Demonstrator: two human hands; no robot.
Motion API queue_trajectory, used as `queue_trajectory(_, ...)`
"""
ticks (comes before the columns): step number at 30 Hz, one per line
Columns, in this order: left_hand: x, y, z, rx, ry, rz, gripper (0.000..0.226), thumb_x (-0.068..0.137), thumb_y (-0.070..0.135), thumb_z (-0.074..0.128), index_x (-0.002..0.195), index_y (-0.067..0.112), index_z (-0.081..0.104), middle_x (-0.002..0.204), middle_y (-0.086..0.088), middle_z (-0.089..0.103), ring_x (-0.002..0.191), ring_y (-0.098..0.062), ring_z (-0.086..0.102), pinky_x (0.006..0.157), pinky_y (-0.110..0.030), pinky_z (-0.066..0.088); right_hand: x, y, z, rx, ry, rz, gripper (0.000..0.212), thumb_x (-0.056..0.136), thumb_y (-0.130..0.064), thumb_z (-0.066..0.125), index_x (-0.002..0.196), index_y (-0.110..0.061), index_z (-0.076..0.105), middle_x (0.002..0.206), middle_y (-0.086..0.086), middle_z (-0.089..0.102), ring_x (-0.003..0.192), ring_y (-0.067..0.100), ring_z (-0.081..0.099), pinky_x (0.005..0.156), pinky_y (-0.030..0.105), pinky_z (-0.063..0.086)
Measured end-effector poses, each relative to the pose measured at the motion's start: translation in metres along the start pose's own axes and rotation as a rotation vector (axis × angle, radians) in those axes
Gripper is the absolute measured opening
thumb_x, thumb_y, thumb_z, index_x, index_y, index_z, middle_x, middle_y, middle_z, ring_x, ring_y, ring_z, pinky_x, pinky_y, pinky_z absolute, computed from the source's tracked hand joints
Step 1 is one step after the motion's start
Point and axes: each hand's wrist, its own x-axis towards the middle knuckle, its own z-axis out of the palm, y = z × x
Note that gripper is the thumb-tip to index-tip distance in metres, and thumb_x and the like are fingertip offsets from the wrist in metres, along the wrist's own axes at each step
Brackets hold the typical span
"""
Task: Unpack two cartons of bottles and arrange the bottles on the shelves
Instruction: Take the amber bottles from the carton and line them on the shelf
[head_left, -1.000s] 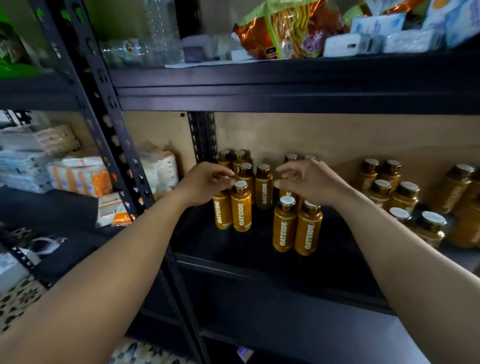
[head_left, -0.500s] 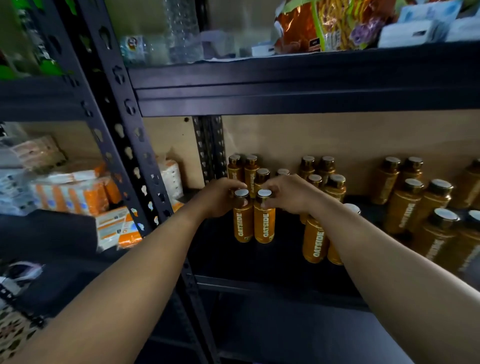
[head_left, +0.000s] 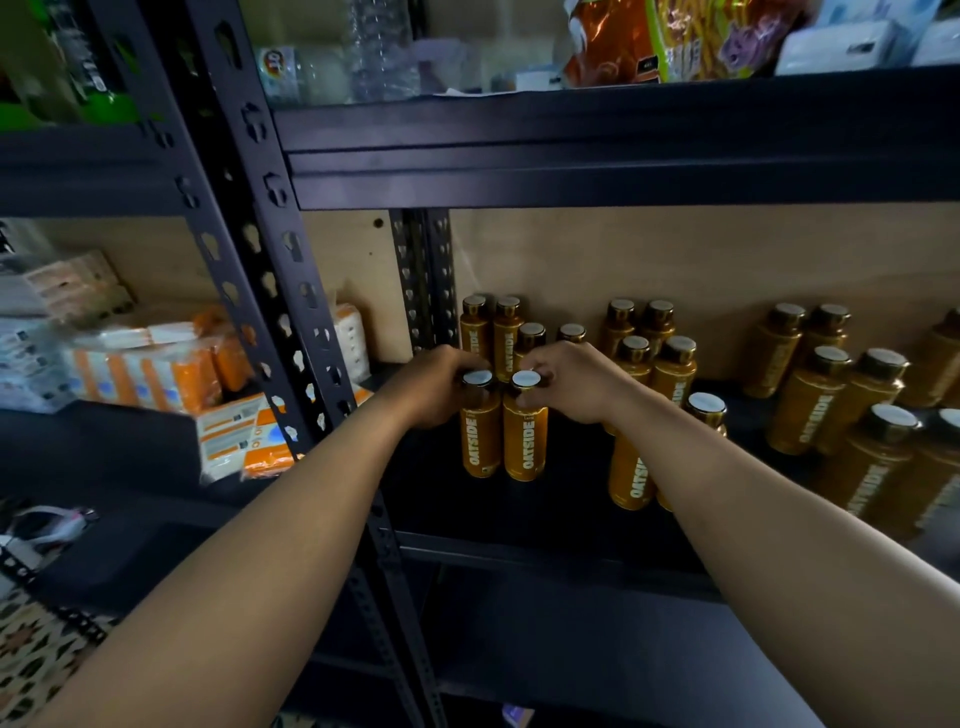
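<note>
Amber bottles (head_left: 525, 439) stand touching, left hand (head_left: 431, 387) gripping one's neck, right hand (head_left: 576, 382) gripping the other's.

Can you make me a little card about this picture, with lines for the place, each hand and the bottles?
place: dark metal shelf
left hand: grips the neck of the left front bottle
right hand: grips the neck of the right front bottle
those two: upright, side by side, labels read OATSIDE
other bottles: same kind, standing behind and to the right
upper shelf: snack bags
</note>
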Motion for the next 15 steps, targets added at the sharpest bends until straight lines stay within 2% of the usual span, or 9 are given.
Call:
queue_trajectory(4,-0.011,-0.002,-0.001,-0.012,0.003,-0.003,0.036,0.093,0.022,0.071,0.129,0.026,0.066,0.128,0.003,0.067,0.116,-0.013,0.060,0.093,-0.029,0.048,-0.005,-0.001,0.006,0.073,0.004,-0.010,0.046,0.085,-0.031,0.082,0.127,-0.022,0.065,0.123,-0.002,0.067,0.113,0.016,0.062,0.094,0.034,0.052)
queue_trajectory(6,-0.017,-0.001,-0.002,-0.012,0.004,-0.009,0.035,0.093,0.021,0.071,0.127,0.025,0.068,0.126,0.003,0.068,0.115,-0.012,0.061,0.094,-0.031,0.049,-0.006,-0.001,0.009,0.109,0.008,-0.017,0.045,0.084,-0.031,0.083,0.125,-0.023,0.066,0.122,-0.004,0.069,0.113,0.014,0.063,0.092,0.031,0.051)
queue_trajectory(9,-0.024,0.002,-0.004,0.000,-0.007,-0.014,0.033,0.093,0.022,0.070,0.126,0.023,0.069,0.124,0.002,0.069,0.114,-0.013,0.061,0.097,-0.036,0.051,-0.006,0.000,0.014,0.116,0.006,-0.030,0.040,0.082,-0.034,0.084,0.118,-0.025,0.069,0.117,-0.005,0.071,0.110,0.013,0.065,0.093,0.034,0.054)
queue_trajectory(15,-0.032,0.006,-0.006,0.023,-0.016,-0.035,0.032,0.094,0.021,0.069,0.125,0.023,0.068,0.123,0.001,0.069,0.112,-0.015,0.062,0.097,-0.039,0.051,-0.009,-0.004,0.017,0.126,-0.004,-0.050,0.047,0.082,-0.035,0.083,0.126,-0.024,0.067,0.126,-0.003,0.069,0.116,0.014,0.063,0.099,0.039,0.054)
